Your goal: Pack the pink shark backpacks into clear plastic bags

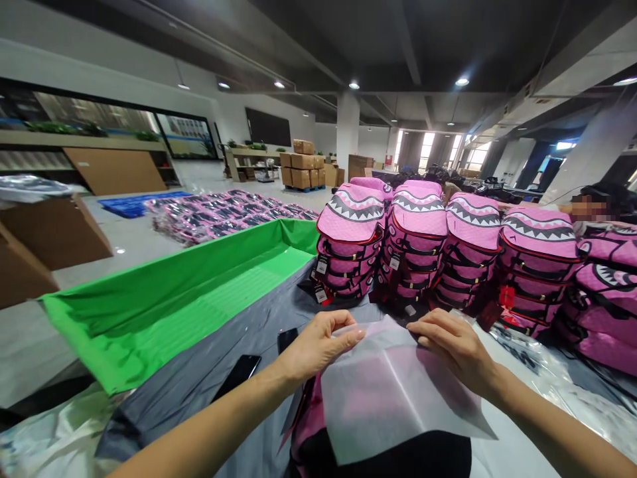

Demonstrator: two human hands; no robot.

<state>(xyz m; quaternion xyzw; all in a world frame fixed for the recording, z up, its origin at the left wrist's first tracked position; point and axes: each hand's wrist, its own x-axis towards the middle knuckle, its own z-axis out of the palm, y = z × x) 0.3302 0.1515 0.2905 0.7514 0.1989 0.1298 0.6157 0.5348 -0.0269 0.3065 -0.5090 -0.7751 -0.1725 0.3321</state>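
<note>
Left hand (pixel 318 348) near the middle of the view, fingers bent and pinching the upper edge of a thin white tissue sheet (pixel 393 392) against the thumb. Right hand (pixel 452 345) just to the right, fingers closed together and gripping the same sheet near its upper right edge. Sheet held up and draped over a pink backpack (pixel 308 431) with a black panel, directly below both hands, with pink showing through the tissue.

Under the backpack, a gray sheet (pixel 189 392) spread over the work surface. Just left of the left wrist, two black phones (pixel 239 375) lying on the gray sheet, apart from each other. Beyond the hands, rows of stacked pink backpacks (pixel 413 232) with shark-teeth patterns and hanging tags. To the right, clear plastic (pixel 527 352) beside the stacks, and another person (pixel 602 202) partly hidden behind them. To the left, a long green-lined bin (pixel 169 299). Farther left, plastic-wrapped pink bags (pixel 229 212) in rows on the floor. Far off, cardboard boxes (pixel 301 166) piled on a blue pallet.
</note>
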